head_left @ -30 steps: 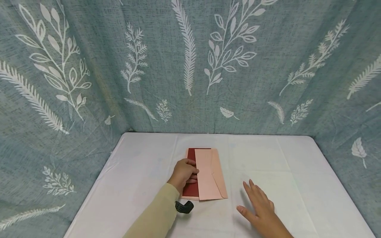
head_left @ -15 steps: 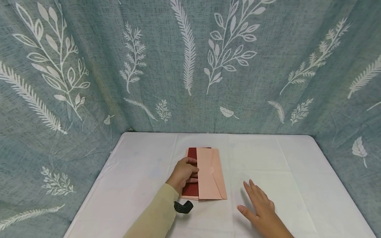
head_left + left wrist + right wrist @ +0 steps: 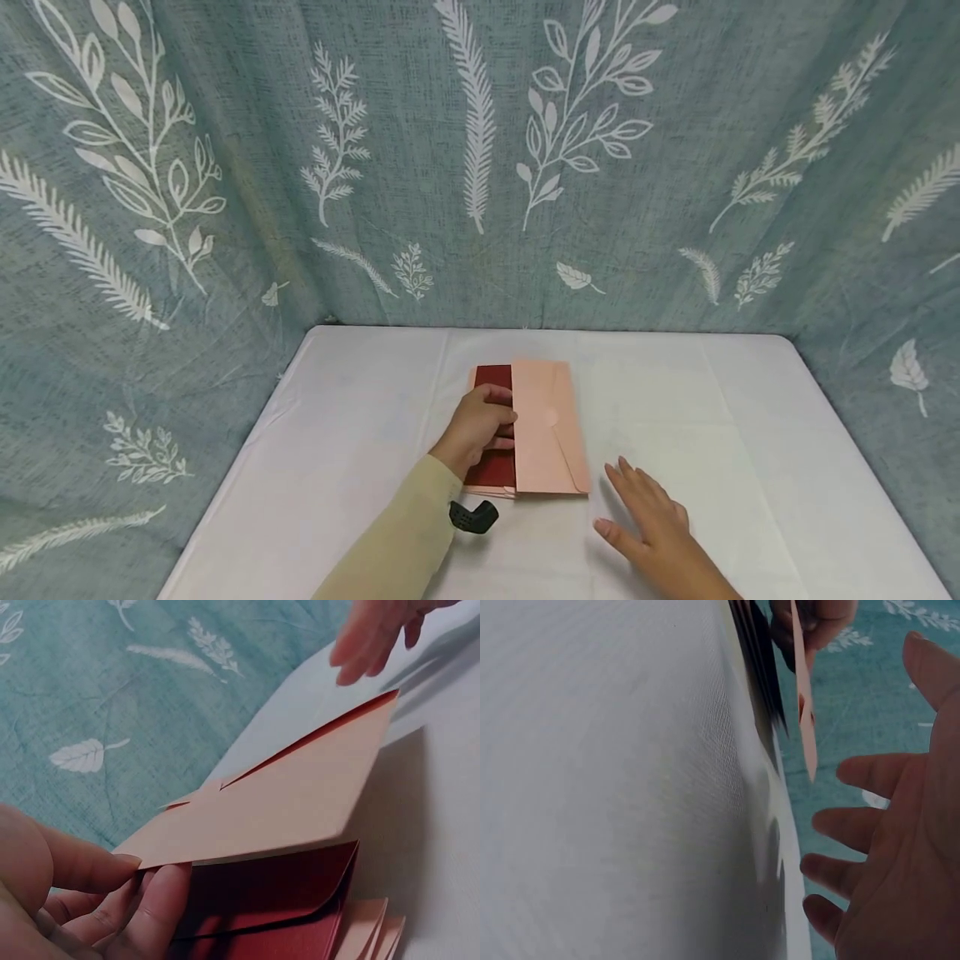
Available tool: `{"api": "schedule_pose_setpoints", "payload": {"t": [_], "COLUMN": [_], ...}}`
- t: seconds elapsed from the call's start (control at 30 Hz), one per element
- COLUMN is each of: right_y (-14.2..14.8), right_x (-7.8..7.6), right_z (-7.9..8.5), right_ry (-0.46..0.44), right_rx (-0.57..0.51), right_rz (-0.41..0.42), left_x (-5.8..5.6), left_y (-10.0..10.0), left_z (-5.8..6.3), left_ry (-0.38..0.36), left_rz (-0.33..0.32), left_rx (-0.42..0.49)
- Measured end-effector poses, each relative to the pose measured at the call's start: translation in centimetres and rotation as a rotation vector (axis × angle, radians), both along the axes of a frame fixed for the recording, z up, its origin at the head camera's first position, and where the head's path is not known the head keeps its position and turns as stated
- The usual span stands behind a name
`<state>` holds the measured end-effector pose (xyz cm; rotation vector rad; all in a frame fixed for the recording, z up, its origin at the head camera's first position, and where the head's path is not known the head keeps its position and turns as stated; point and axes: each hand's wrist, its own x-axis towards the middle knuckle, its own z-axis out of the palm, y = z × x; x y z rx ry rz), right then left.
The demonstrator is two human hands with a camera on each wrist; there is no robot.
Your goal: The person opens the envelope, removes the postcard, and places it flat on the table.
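Observation:
A pink envelope (image 3: 543,433) is pinched along its left edge between the thumb and fingers of my left hand (image 3: 478,425). In the left wrist view this envelope (image 3: 277,787) is lifted clear of a dark red envelope (image 3: 270,892) beneath it, and its flap edge shows a red inside. More pink envelopes (image 3: 367,930) lie under the red one, with their corners poking out. My right hand (image 3: 648,525) hovers over the table to the right of the lifted envelope, fingers spread and holding nothing. The right wrist view shows the envelope (image 3: 804,705) edge-on, apart from my right fingertips.
The envelopes lie on a table with a white cloth (image 3: 375,400). A blue-green curtain (image 3: 420,167) with white leaf prints hangs behind and on both sides. A black device (image 3: 474,517) sits at my left wrist, below the sleeve (image 3: 405,533).
My left hand has shifted slightly right, carrying the pink envelope right, so more of the dark red envelope shows. My right hand stays nearly in place.

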<state>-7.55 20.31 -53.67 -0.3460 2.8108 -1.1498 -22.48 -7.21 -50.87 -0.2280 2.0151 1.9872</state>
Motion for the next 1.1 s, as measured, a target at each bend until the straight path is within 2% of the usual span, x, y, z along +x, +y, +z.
{"api": "schedule_pose_setpoints", "payload": {"t": [0.4,0.7,0.9,1.1], "right_y": [-0.3,-0.5,-0.2,0.6], "right_x": [0.5,1.1,1.6,1.9], "right_z": [0.1,-0.1,-0.1,-0.2], "right_ry": [-0.096,-0.047,-0.033,0.019], "right_rx": [0.036,0.026,0.035,0.048], "right_rz": [0.044,0.065,0.049,0.029], "left_x": [-0.5,-0.5,0.1,1.2], "left_y": [1.6,2.9,3.4,3.4], "left_z": [0.2,0.3,0.4,0.5], "left_ry": [0.032,0.041,0.037,0.011], "left_rz": [0.009,0.006,-0.011,-0.029], "left_rx": [0.03,0.042,0.037,0.014]}}
